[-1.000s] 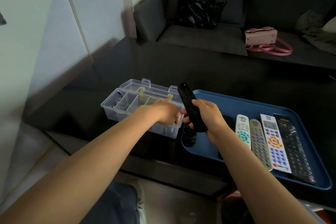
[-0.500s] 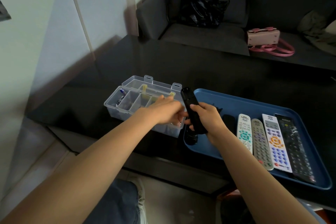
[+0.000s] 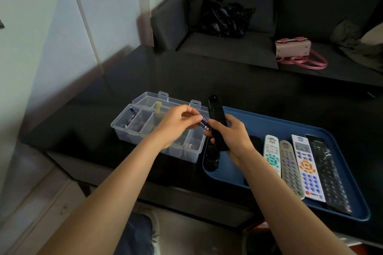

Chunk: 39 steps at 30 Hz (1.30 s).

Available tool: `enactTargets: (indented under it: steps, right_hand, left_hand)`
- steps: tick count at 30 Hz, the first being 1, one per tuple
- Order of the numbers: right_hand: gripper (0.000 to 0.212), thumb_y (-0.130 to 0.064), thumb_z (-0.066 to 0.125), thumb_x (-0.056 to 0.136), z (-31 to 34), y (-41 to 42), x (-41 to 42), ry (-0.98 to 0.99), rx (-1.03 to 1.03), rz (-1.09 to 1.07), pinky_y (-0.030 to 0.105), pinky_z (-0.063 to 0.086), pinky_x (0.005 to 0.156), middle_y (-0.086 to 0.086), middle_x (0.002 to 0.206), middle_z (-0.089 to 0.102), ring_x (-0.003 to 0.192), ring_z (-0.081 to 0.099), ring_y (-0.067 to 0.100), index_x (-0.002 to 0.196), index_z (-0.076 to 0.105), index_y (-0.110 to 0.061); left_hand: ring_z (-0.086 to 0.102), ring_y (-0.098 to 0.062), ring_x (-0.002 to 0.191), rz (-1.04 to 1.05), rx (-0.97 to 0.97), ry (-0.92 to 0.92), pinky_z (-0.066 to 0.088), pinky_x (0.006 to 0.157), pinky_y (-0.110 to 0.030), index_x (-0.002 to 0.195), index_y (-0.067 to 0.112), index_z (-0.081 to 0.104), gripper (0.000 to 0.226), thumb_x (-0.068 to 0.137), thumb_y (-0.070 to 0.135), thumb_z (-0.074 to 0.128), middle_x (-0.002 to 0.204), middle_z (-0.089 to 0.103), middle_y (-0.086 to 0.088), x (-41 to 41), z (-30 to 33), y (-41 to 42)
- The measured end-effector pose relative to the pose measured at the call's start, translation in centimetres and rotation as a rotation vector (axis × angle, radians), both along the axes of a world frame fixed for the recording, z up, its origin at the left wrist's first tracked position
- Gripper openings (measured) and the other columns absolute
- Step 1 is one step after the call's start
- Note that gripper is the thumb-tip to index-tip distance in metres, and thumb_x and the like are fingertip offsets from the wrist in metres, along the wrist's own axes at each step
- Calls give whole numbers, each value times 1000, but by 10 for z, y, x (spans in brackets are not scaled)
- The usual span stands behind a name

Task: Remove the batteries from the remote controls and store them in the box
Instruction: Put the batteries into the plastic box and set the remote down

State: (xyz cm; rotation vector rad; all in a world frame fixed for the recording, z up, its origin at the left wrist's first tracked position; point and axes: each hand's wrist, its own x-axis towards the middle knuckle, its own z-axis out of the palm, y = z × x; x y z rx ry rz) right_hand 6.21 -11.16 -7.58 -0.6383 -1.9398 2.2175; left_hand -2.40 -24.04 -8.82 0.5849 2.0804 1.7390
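The right hand (image 3: 232, 136) grips a black remote control (image 3: 216, 118) upright over the near left corner of the blue tray (image 3: 269, 124), fingers wrapped round its lower half. The left hand (image 3: 176, 124) pinches a small blue-and-white battery (image 3: 204, 123) between thumb and fingertips, right beside the remote and touching or nearly touching it; the battery sits between the two hands, above the right end of the clear plastic box (image 3: 157, 130). That box stands open on the black bench (image 3: 228, 80), just left of the tray, its lid folded back. Its leftmost compartment holds more batteries (image 3: 130, 118), and a small pale item lies in a compartment near the right end, too blurred to name. On the tray to the right of the right hand lie four more remotes (image 3: 298, 165) side by side, lengthwise. A black round object (image 3: 211, 157) sits in the tray's near left corner, below the held remote.
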Motion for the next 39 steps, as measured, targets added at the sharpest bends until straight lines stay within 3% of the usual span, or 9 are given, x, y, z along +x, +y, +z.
enactTargets:
  steps: [5,11,18,20,23,27,32,35,39]
  right_hand:
    - [18,-8,65,87,1,2,-3,25,-47,-27,22,52,57,10,88,68,71,67,15,103,57,-10]
    - [14,-9,65,87,3,4,-9,43,-46,-22,21,51,55,8,87,68,66,66,12,99,58,-13]
    - [24,-13,61,90,-2,22,-8,38,-18,29,20,51,56,9,84,68,64,64,10,112,57,-6]
    - [25,-13,61,90,-4,26,-8,28,-30,33,20,51,55,9,83,68,63,63,10,113,56,-7]
    - [26,-12,61,90,-9,29,-7,21,-36,47,20,49,53,8,82,69,63,63,10,115,55,-7]
    - [20,-13,60,91,-15,30,-5,19,-27,74,20,49,53,7,80,69,63,63,11,110,57,-9]
    - [15,-15,55,95,-16,25,-7,4,-7,87,21,47,49,9,78,68,59,61,13,107,57,-8]
    - [22,-19,46,99,-15,22,-9,-5,-14,91,24,45,49,13,81,66,58,60,16,111,56,-3]
    - [27,-20,38,102,-15,24,-9,-17,16,88,25,45,49,17,86,67,59,60,18,111,56,-3]
  left_hand:
    - [65,-12,86,86,200,-192,54,75,-21,90,11,61,7,86,6,61,90,65,-6,3,-3,7]
    - [65,-8,83,158,331,-261,52,71,-17,93,16,69,13,87,8,60,89,68,-1,6,-1,17]
    - [69,-15,68,247,703,-807,56,56,-21,89,-1,59,15,94,8,48,82,67,-14,0,-2,27]
    - [65,-13,63,243,765,-877,52,49,-20,87,0,57,19,97,11,44,73,64,-10,-1,-3,29]
    - [56,-8,59,230,754,-823,42,43,-15,91,4,55,18,98,14,41,73,58,-4,-3,-1,31]
    - [47,-5,59,219,534,-567,32,41,-14,94,12,58,15,96,17,44,75,57,2,-3,2,37]
    - [38,-3,53,184,370,-320,28,43,-13,96,22,57,10,96,24,47,85,71,10,0,-1,41]
    - [38,-2,50,179,446,-315,31,43,-11,92,19,56,7,94,20,50,90,70,4,1,-1,43]
    - [37,-2,49,244,505,-283,29,43,-11,86,16,57,9,93,13,53,72,52,5,1,0,46]
